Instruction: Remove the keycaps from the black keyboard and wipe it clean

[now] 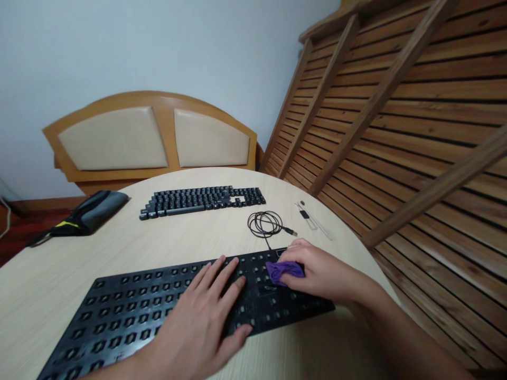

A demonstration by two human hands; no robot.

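Observation:
A black keyboard (pixel 134 301) with its keycaps off lies across the near part of the table, bare switches showing. My left hand (pixel 209 311) rests flat on its middle, fingers stretched out and thumb near the front edge. Bunched in my right hand (pixel 317 269) is a purple cloth (pixel 283 270), pressed against the keyboard's upper right section. Part of the keyboard is hidden under both hands. From its back edge a coiled black USB cable (pixel 265 224) runs onto the table.
Loose black keycaps (pixel 198 200) lie in keyboard order at the table's (pixel 190 240) far side. A keycap puller (pixel 307 216) and a thin pale stick (pixel 322 227) lie at right. A dark pouch (pixel 95 211) sits at left. Wooden slats (pixel 396 105) lean beyond the table's right edge.

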